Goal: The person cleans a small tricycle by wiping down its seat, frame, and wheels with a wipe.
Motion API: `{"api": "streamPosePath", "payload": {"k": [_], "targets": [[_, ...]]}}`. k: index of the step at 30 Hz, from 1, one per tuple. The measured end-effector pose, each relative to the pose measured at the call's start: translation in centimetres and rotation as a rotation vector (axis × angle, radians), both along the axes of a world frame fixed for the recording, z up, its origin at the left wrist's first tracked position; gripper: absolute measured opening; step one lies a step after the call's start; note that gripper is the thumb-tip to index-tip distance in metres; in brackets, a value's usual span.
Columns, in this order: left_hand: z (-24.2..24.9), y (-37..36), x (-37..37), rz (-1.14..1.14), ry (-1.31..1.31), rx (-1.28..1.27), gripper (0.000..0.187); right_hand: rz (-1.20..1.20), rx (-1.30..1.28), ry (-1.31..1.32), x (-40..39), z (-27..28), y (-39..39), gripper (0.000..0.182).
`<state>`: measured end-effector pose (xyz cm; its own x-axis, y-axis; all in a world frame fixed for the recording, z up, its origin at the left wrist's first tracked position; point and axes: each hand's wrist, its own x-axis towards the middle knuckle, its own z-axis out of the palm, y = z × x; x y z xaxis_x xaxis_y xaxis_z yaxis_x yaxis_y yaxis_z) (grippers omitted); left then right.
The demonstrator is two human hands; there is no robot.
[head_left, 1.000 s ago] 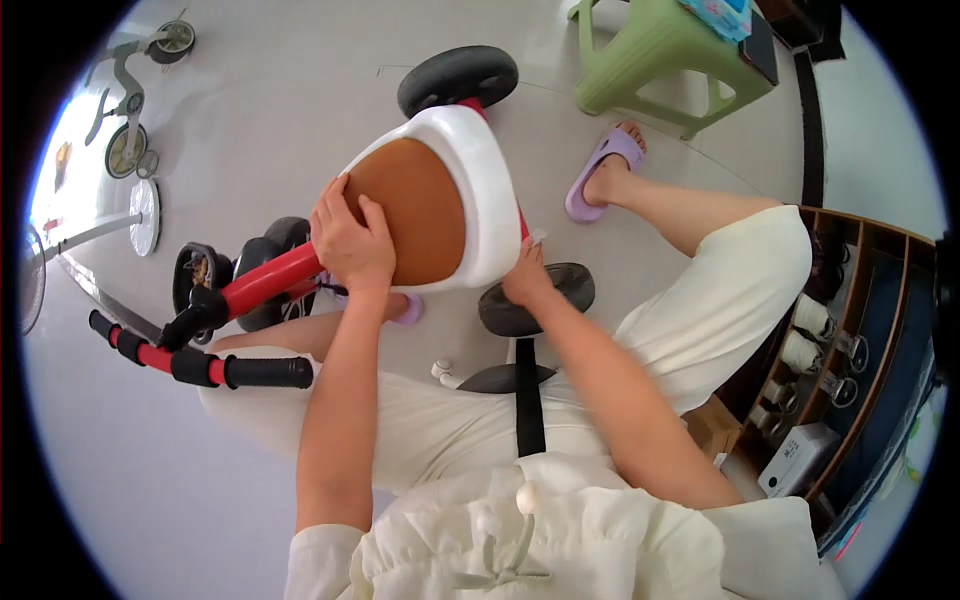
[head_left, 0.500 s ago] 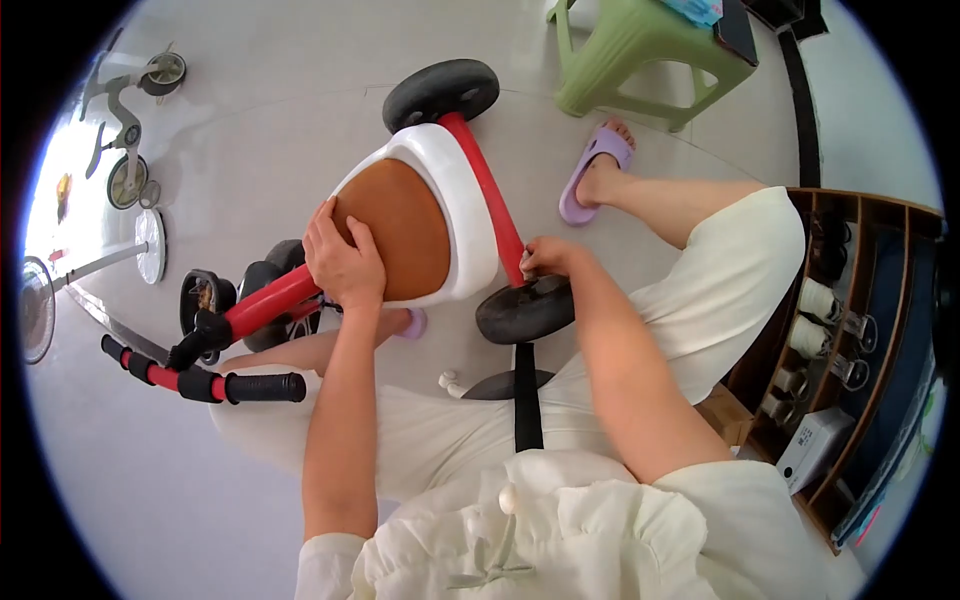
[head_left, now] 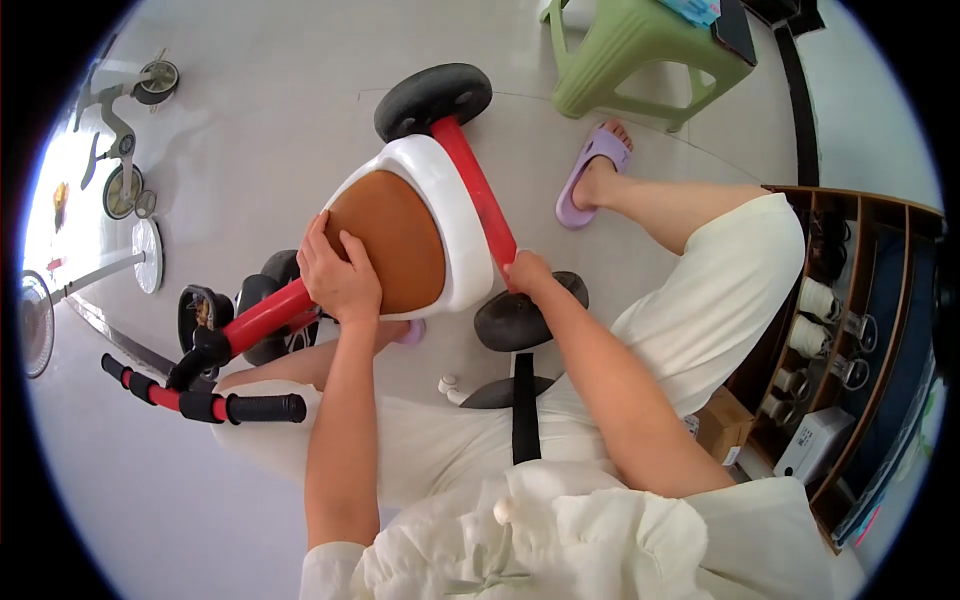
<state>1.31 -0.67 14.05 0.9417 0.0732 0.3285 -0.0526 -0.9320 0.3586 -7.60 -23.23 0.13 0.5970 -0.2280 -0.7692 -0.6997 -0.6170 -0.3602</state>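
A child's tricycle with a brown seat in a white shell lies in front of me. My left hand rests on the seat's left part with its fingers apart. My right hand is closed round the lower end of the red rear axle bar, beside the near black wheel. At the bar's other end is the far wheel. The red stem runs to the handlebar at lower left.
A green stool stands at the top right, near my foot in a purple slipper. On the right is a wooden shoe rack beside a cardboard box. A small bike stands at the left.
My right hand has shifted slightly left and now wraps the bar's end, where it was pinching near the wheel. The near wheel has turned a little, and the handlebar sits slightly lower.
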Motion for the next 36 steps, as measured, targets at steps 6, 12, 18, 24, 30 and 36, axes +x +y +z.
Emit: {"api": "streamPosePath", "payload": {"k": [6, 12, 18, 24, 30, 36], "targets": [[0.2, -0.1, -0.1, -0.004, 0.028, -0.020, 0.035, -0.803, 0.501, 0.011, 1.5, -3.7, -0.7, 0.074], [0.2, 0.0, -0.1, -0.029, 0.018, -0.001, 0.037, -0.857, 1.097, 0.198, 4.4, -8.4, -3.7, 0.095], [0.5, -0.4, 0.1, -0.053, 0.034, -0.004, 0.038, -0.757, 1.360, 0.192, 9.8, -6.9, -4.5, 0.102], [0.6, -0.6, 0.2, -0.053, 0.058, 0.000, 0.039, -0.823, 1.247, 0.194, 11.2, -7.6, -3.7, 0.101], [0.6, -0.8, 0.2, -0.058, 0.036, -0.006, 0.039, -0.677, 1.182, 0.305, 7.3, -6.5, -4.5, 0.100], [0.3, -0.7, 0.2, -0.064, 0.003, 0.004, 0.036, -0.579, 0.980, 0.372, 4.0, -6.1, -4.8, 0.093]]}}
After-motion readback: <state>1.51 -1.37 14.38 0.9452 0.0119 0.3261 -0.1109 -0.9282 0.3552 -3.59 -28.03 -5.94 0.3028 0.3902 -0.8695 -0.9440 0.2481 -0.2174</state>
